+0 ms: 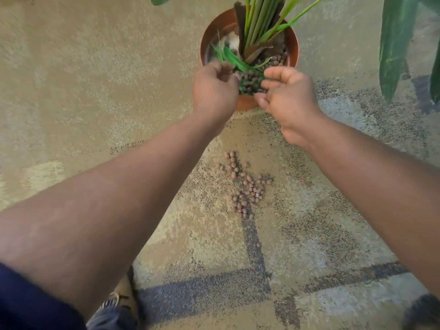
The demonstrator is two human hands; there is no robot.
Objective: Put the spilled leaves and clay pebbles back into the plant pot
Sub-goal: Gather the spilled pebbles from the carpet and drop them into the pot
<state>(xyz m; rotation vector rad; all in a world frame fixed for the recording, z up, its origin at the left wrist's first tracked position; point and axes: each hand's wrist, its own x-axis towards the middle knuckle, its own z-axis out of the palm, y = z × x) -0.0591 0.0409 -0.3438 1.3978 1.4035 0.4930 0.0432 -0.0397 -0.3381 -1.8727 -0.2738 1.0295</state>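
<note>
A terracotta plant pot (294,41) stands on the floor at top centre, with green stems, brown clay pebbles (277,60) and loose green leaves (234,58) inside. Both my hands hover over its near rim. My left hand (214,90) has its fingers curled around the ends of the green leaves at the pot's front left. My right hand (287,98) is cupped with loosely curled fingers, its fingertips against the pebbles lying between the two hands. A patch of spilled clay pebbles (247,189) lies on the floor nearer to me, below my forearms.
The floor is rough speckled stone with dark lines. A large green leaf (397,44) of another plant hangs at the top right. My shoes (116,303) show at the bottom edge, left of centre.
</note>
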